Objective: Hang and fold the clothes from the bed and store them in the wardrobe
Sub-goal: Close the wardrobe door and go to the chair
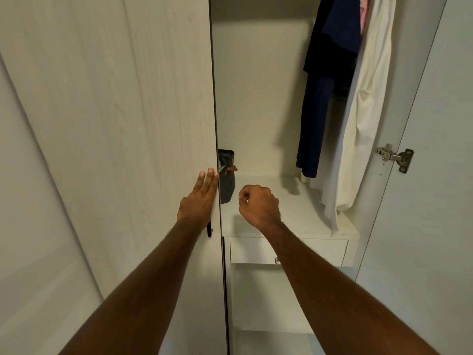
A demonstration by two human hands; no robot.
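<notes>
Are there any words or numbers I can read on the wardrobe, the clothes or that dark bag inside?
None: no readable text anywhere in this view.
The wardrobe door is plain wood grain.
The dark bag shows no label.
The navy clothes and the white garment look plain.
The pink cloth has a pattern, too blurred to tell if it holds letters.
The metal hinge shows no readable marks.

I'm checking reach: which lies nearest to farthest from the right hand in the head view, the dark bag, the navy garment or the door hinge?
From the right hand:
1. dark bag, just left on the shelf.
2. navy garment, hanging up right.
3. door hinge, far right.
</notes>
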